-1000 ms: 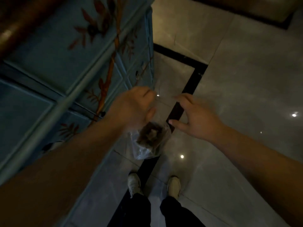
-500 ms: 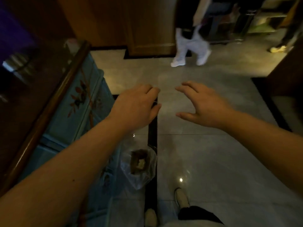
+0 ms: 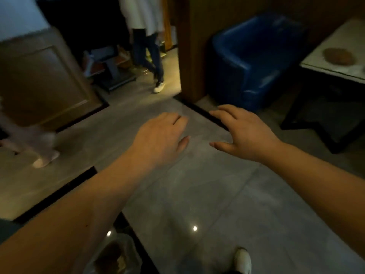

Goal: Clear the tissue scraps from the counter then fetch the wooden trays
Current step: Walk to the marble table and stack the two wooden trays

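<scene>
My left hand hangs in mid-air above the grey tiled floor, palm down, fingers loosely curled, holding nothing. My right hand floats beside it with fingers spread and also holds nothing. At the bottom edge, under my left forearm, stands a clear plastic-lined bin with brownish scraps inside. No wooden trays and no counter are in view.
A blue armchair stands ahead on the right, next to a pale table bearing a round brown mat. One person walks in the doorway; another passes at left. A wooden door panel is far left.
The view has swung up and right, away from the blue painted cabinet. The bin has slid to the bottom edge. My left hand let go of the bag; both hands stay raised.
</scene>
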Demonstrator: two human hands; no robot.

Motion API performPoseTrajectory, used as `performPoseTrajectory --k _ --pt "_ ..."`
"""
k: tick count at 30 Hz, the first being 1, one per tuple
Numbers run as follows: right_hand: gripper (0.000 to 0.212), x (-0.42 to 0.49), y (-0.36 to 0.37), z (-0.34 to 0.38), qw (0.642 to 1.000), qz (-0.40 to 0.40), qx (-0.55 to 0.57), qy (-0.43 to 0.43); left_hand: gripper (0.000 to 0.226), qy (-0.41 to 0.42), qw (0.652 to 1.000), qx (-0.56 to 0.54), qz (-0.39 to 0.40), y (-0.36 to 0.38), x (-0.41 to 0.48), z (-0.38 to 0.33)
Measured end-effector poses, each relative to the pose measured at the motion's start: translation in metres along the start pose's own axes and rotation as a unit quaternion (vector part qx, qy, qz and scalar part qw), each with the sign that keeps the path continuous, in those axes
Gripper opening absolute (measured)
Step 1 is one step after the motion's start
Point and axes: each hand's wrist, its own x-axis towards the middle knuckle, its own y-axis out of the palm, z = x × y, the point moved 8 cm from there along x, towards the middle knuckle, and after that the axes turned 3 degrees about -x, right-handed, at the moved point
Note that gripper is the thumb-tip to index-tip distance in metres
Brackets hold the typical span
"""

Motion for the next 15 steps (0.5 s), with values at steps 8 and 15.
performPoseTrajectory --k 8,15 --pt "0.082 -0.092 -0.042 -0.240 0.983 -0.011 -0.036 0.179 0.046 0.119 0.992 -0.033 -0.004 0.031 0.186 -0.178" --pt "0.081 -0.148 -0.071 -0.392 0.957 -0.002 -0.061 0.282 0.049 0.185 0.981 -0.054 -0.016 0.059 0.302 -0.279"
